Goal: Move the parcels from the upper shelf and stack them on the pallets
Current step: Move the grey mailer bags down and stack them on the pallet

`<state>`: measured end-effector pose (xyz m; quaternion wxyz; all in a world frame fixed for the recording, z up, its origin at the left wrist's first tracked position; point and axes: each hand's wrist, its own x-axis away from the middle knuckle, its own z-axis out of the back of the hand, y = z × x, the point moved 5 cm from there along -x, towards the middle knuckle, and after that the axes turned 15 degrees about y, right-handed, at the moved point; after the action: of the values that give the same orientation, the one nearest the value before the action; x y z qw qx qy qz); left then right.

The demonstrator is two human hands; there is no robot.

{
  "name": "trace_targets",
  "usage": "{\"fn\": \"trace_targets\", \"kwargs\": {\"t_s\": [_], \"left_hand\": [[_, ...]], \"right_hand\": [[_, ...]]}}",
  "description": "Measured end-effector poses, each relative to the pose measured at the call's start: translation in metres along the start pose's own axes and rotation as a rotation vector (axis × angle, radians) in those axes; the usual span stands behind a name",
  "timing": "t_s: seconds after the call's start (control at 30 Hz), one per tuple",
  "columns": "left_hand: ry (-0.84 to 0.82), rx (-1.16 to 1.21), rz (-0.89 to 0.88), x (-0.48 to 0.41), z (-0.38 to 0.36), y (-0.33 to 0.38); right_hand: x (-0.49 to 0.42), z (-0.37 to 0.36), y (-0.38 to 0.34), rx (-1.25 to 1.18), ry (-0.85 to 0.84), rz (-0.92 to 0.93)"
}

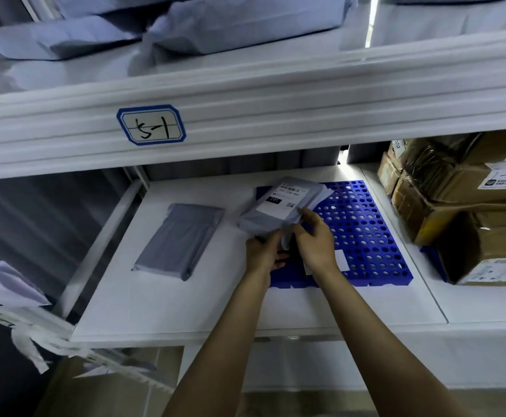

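Observation:
A grey parcel [282, 203] with a white shipping label is held over the near-left part of the blue perforated pallet [363, 230] on the lower shelf. My left hand [262, 255] grips its near edge from below. My right hand [315, 239] pinches the same end from the right. A second grey parcel [182, 239] lies flat on the white shelf board, left of the pallet. Several grey parcels [215, 22] lie on the upper shelf above.
The upper shelf's white front beam [276, 109] carries a handwritten label [151, 124]. Brown cardboard boxes [462, 206] are stacked at the right, beside the pallet. More parcels and papers [5, 287] sit at the far left, lower down.

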<state>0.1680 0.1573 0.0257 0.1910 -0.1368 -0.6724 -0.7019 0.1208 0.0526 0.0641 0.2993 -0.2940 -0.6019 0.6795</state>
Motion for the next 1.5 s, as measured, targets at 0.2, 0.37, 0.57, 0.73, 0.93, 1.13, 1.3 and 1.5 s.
{"fn": "trace_targets", "kwargs": {"t_s": [0.2, 0.37, 0.57, 0.73, 0.93, 1.13, 1.3, 1.5], "left_hand": [[-0.013, 0.003, 0.003, 0.010, -0.008, 0.002], [-0.040, -0.040, -0.023, 0.013, -0.015, 0.005], [-0.142, -0.172, -0.057, 0.016, -0.008, 0.008], [-0.178, -0.210, -0.087, 0.020, 0.005, 0.011], [-0.065, -0.110, -0.230, 0.011, 0.051, 0.027], [0.315, -0.321, -0.554, -0.023, 0.121, 0.043], [0.632, -0.596, -0.641, -0.046, 0.185, 0.041], [0.650, -0.693, -0.409, -0.067, 0.234, 0.032]], "right_hand": [[-0.008, -0.005, -0.001, 0.005, -0.050, 0.006], [-0.014, -0.006, 0.000, 0.025, -0.058, -0.008], [-0.010, -0.008, -0.002, 0.163, -0.034, 0.110], [0.002, -0.017, -0.010, 0.276, 0.042, 0.259], [0.026, -0.031, -0.023, 0.303, 0.034, 0.336], [0.061, -0.075, -0.026, 0.256, -0.112, 0.421], [0.094, -0.112, -0.010, 0.222, -0.269, 0.280], [0.124, -0.149, 0.001, 0.283, -0.421, 0.277]]}}
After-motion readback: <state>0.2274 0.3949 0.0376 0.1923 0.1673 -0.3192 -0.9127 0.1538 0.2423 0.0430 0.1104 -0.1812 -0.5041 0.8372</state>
